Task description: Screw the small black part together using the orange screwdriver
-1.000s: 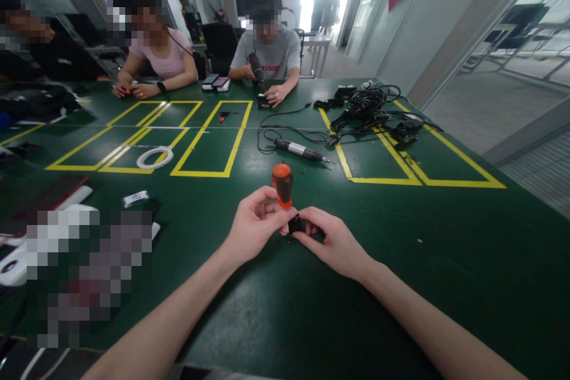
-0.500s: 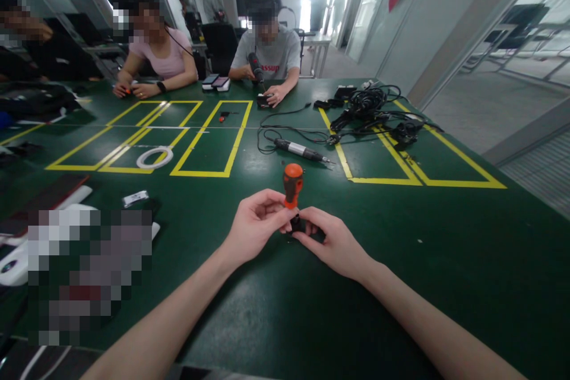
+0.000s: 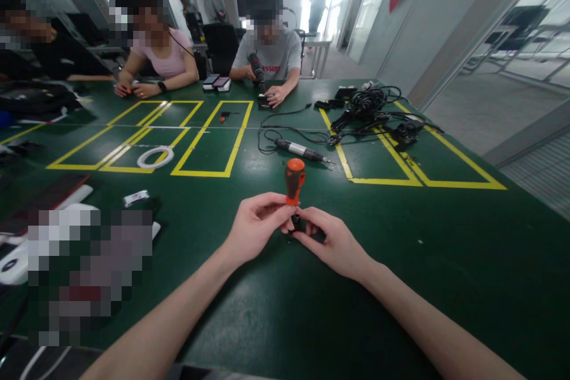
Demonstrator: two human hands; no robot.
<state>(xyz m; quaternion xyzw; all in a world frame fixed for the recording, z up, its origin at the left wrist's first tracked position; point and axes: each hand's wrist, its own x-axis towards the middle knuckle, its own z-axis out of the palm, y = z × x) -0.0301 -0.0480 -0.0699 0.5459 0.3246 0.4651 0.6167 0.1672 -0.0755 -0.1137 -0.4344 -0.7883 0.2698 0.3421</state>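
A screwdriver (image 3: 294,181) with an orange and dark grey handle stands nearly upright in front of me, handle on top. The fingers of my left hand (image 3: 258,222) are closed round its lower end, just under the orange collar. Below it, close to the green tabletop, is a small black part (image 3: 297,224), mostly covered by fingers. My right hand (image 3: 332,240) pinches that part from the right side. Where the screwdriver's tip meets the part is hidden.
Beyond my hands lies an electric screwdriver (image 3: 298,149) with its cord. Tangled black cables (image 3: 367,104) are at the back right. A white ring (image 3: 155,157) lies on yellow tape at left. Opposite, a co-worker (image 3: 267,50) holds a power drill (image 3: 257,68).
The screwdriver's handle has risen slightly, shifted a little to the right and turned. Both my hands stay in nearly the same place.
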